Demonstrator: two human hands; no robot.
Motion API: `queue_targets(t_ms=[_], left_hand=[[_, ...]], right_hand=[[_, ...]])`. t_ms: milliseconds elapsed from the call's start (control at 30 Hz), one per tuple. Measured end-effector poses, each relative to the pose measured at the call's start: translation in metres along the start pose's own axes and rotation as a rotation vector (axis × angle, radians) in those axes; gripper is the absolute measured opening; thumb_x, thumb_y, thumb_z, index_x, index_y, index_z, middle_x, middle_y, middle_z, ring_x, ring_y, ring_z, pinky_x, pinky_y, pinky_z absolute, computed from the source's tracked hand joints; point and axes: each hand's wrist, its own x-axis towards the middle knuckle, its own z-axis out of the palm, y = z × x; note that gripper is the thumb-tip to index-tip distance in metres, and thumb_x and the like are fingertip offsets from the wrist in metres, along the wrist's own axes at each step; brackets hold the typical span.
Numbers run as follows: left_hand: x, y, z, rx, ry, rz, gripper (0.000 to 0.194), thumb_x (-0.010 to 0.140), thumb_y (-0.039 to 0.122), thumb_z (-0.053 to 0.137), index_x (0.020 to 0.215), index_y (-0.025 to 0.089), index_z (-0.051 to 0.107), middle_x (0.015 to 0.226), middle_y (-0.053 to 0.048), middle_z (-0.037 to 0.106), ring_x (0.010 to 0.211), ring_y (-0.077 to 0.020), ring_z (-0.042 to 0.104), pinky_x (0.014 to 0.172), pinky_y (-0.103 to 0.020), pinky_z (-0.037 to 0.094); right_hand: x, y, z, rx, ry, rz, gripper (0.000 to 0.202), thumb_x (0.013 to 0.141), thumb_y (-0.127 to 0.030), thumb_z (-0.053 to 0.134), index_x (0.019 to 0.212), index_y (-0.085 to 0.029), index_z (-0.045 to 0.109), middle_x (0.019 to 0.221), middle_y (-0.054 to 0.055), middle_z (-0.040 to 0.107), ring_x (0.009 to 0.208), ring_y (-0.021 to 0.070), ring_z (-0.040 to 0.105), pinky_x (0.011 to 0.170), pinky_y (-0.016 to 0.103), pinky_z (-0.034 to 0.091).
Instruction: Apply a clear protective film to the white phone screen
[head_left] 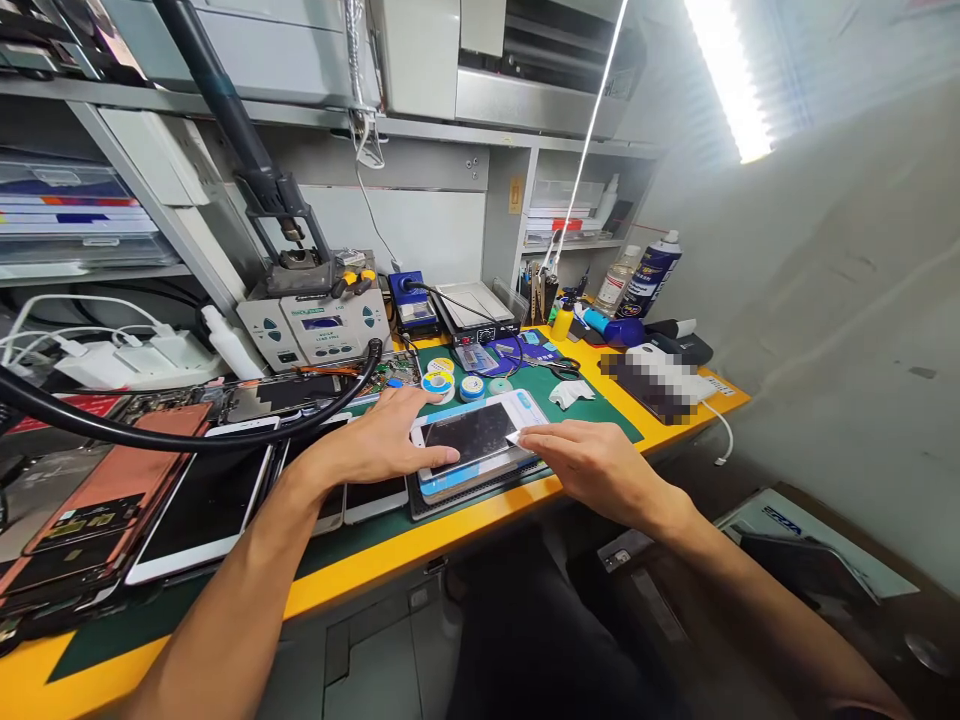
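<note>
A white-framed phone with a dark screen (pixel 480 432) lies on a blue-and-white box (pixel 466 477) near the front of the green mat. My left hand (pixel 379 437) spans the phone's left end, thumb on the near edge and fingers toward the far side, steadying it. My right hand (pixel 592 455) has its fingers pressed together round a small white wipe (pixel 514 438) that touches the right part of the screen. The fingers hide most of that wipe. Beyond the phone are small round spools (pixel 472 387) and a crumpled white tissue (pixel 571 393).
Several phones (pixel 206 500) and opened devices lie to the left, under a thick black hose (pixel 187 440). Behind stands a grey rework station (pixel 319 325). Scissors (pixel 564 368), a spray can (pixel 651 275) and a clear bottle (pixel 619 280) are at the right. The orange table edge (pixel 450 541) runs in front.
</note>
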Motion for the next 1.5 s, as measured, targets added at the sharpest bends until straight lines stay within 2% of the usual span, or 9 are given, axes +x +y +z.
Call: queue_targets(t_ms=[233, 433, 567, 700, 833, 933, 1033, 1267, 1500], left_hand=[[0.001, -0.005, 0.001, -0.018, -0.014, 0.016, 0.096, 0.075, 0.083, 0.061, 0.150, 0.025, 0.048, 0.152, -0.015, 0.050, 0.144, -0.0374, 0.041, 0.117, -0.052, 0.036], [0.001, 0.000, -0.001, -0.028, -0.020, -0.008, 0.098, 0.074, 0.082, 0.062, 0.150, 0.022, 0.048, 0.152, -0.015, 0.051, 0.143, -0.0366, 0.044, 0.118, -0.050, 0.036], [0.001, -0.001, -0.002, -0.019, -0.019, -0.007, 0.098, 0.074, 0.083, 0.062, 0.150, 0.023, 0.048, 0.151, -0.014, 0.051, 0.141, -0.0368, 0.045, 0.117, -0.050, 0.038], [0.000, 0.001, -0.003, -0.011, 0.008, 0.017, 0.095, 0.075, 0.080, 0.063, 0.150, 0.022, 0.049, 0.148, -0.014, 0.054, 0.139, -0.0368, 0.047, 0.116, -0.051, 0.040], [-0.001, 0.013, -0.003, -0.033, 0.054, 0.158, 0.072, 0.081, 0.072, 0.066, 0.139, 0.031, 0.060, 0.153, -0.007, 0.050, 0.145, -0.0326, 0.040, 0.122, -0.048, 0.032], [0.000, 0.021, 0.003, -0.010, 0.081, 0.262, 0.059, 0.083, 0.071, 0.066, 0.128, 0.033, 0.070, 0.157, -0.007, 0.046, 0.149, -0.0350, 0.034, 0.123, -0.053, 0.029], [0.003, 0.022, 0.013, 0.045, 0.075, 0.297, 0.067, 0.078, 0.075, 0.067, 0.132, 0.036, 0.069, 0.163, -0.008, 0.039, 0.152, -0.0400, 0.027, 0.124, -0.061, 0.022], [0.007, 0.014, 0.018, 0.081, 0.057, 0.273, 0.078, 0.071, 0.082, 0.068, 0.138, 0.041, 0.064, 0.167, -0.007, 0.033, 0.153, -0.0444, 0.023, 0.122, -0.066, 0.021], [0.005, 0.015, 0.017, 0.110, 0.035, 0.230, 0.082, 0.068, 0.084, 0.068, 0.140, 0.044, 0.062, 0.168, -0.008, 0.029, 0.154, -0.0458, 0.021, 0.121, -0.068, 0.021]], right_hand=[[0.012, 0.009, 0.003, -0.015, -0.047, 0.030, 0.036, 0.089, 0.000, 0.053, 0.112, -0.018, 0.075, 0.113, 0.007, 0.079, 0.095, 0.0205, 0.078, 0.083, 0.030, 0.062], [0.023, 0.026, 0.010, 0.006, -0.099, 0.057, 0.036, 0.088, 0.000, 0.056, 0.112, -0.019, 0.075, 0.110, 0.007, 0.080, 0.091, 0.0195, 0.077, 0.083, 0.027, 0.057], [0.033, 0.036, 0.015, 0.175, -0.116, 0.208, 0.029, 0.089, -0.006, 0.059, 0.106, -0.022, 0.077, 0.105, 0.008, 0.080, 0.091, 0.0197, 0.075, 0.082, 0.027, 0.053], [0.041, 0.043, 0.014, 0.276, -0.063, 0.302, 0.019, 0.093, -0.017, 0.060, 0.099, -0.020, 0.078, 0.102, 0.010, 0.080, 0.088, 0.0202, 0.072, 0.082, 0.029, 0.052], [0.042, 0.049, 0.000, 0.412, -0.028, 0.407, 0.026, 0.098, -0.030, 0.056, 0.103, -0.014, 0.075, 0.097, 0.011, 0.077, 0.082, 0.0185, 0.068, 0.074, 0.028, 0.051], [0.045, 0.053, -0.009, 0.601, -0.132, 0.471, 0.036, 0.097, -0.042, 0.056, 0.103, -0.011, 0.073, 0.075, 0.005, 0.070, 0.060, 0.0136, 0.060, 0.057, 0.025, 0.047], [0.052, 0.059, -0.007, 0.732, -0.259, 0.483, 0.042, 0.094, -0.049, 0.060, 0.102, -0.010, 0.072, 0.061, -0.002, 0.059, 0.049, 0.0108, 0.053, 0.049, 0.023, 0.043], [0.070, 0.074, 0.014, 0.835, -0.371, 0.493, 0.042, 0.086, -0.051, 0.067, 0.100, -0.011, 0.073, 0.067, -0.001, 0.063, 0.052, 0.0115, 0.056, 0.050, 0.023, 0.045], [0.067, 0.073, 0.010, 0.824, -0.419, 0.472, 0.040, 0.086, -0.046, 0.069, 0.103, -0.010, 0.076, 0.060, -0.002, 0.058, 0.052, 0.0119, 0.054, 0.051, 0.022, 0.041]])
